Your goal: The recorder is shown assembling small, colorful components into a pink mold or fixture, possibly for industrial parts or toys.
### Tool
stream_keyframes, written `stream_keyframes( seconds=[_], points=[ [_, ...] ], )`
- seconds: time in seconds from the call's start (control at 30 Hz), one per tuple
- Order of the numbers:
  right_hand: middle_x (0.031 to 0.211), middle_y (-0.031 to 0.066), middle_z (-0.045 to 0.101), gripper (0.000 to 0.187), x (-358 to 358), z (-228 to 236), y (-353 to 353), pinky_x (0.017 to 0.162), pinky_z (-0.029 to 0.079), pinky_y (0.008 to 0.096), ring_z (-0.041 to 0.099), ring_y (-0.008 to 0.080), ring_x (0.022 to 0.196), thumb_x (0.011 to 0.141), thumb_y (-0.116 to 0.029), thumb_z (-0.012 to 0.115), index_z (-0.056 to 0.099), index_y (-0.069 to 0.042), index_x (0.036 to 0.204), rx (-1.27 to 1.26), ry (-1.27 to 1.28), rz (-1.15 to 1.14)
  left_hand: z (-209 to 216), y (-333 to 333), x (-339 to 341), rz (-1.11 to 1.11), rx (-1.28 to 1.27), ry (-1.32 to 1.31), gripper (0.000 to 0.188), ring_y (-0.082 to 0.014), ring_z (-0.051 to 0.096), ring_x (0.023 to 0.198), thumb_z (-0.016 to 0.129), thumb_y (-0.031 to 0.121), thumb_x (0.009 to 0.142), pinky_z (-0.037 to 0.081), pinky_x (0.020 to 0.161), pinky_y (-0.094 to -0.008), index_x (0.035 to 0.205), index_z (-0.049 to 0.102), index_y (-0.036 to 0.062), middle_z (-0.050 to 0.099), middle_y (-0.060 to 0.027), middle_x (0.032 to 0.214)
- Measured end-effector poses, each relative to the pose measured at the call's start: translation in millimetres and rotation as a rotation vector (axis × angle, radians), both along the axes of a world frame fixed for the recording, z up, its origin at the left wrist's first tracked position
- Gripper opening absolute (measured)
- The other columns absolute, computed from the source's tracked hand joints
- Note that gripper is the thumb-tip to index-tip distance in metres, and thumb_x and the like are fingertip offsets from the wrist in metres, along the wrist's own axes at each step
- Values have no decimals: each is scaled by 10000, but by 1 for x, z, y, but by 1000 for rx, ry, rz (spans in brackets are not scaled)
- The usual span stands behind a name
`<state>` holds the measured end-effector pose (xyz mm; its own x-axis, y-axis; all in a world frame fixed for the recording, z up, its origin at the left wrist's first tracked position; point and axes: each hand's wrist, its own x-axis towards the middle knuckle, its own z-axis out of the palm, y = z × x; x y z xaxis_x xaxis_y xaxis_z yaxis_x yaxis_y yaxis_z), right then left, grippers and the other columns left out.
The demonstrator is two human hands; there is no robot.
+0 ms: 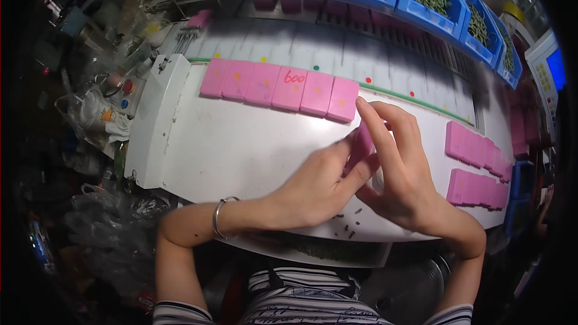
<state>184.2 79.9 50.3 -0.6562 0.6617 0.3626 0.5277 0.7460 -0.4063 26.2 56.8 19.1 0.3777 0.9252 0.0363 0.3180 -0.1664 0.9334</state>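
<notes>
My left hand (pixel 319 183) is closed around a pink block (pixel 360 146), which is tilted on edge and partly hidden by my fingers. Close against it on the right, my right hand (pixel 400 165) has its fingers curved and apart, with no object visibly gripped. Its raised fingertips reach the near right end of a row of pink blocks (pixel 289 88), though I cannot tell whether they touch. That row lies side by side on the white worktop (pixel 241 144), and one block carries red handwriting. Below my hands, small dark stick-like bits (pixel 350 227) lie scattered near the front edge.
Blue bins (pixel 397 9) of green-brown pieces line the back, above a slotted white panel (pixel 313 48) with coloured dots. Two groups of pink blocks (pixel 475 188) sit at the right. A white metal housing (pixel 150 126) borders the left; plastic bags (pixel 102 222) clutter beyond it.
</notes>
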Motion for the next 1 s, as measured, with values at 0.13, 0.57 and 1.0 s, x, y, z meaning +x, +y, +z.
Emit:
stream_keyframes(
  seconds=[0.13,0.57,1.0],
  points=[
    [1164,233,484,778,2,-4,-26,825,461,395,523,358,996,537,19,706,433,94,1262,54,162,-2,0,-26,16,25,-662,-700,499,-137,562,808,342,447,974,462,703,-260,1140,412,-17,519,-91,914],
    [954,133,575,497,26,-1,-38,662,492,286,558,242,821,562,61,730,617,35,1045,28,235,-38,-12,-54,39,85,-715,-961,517,-175,586,916,272,457,979,502,858,-325,1188,408,4,550,-99,1022],
    [763,92,585,264,21,-18,-81,543,470,294,580,202,611,700,-4,701,636,31,953,-211,348,168,-24,-41,28,299,-697,-959,632,-139,510,626,198,514,973,519,634,-326,1111,471,-38,550,-104,854]
  ],
)
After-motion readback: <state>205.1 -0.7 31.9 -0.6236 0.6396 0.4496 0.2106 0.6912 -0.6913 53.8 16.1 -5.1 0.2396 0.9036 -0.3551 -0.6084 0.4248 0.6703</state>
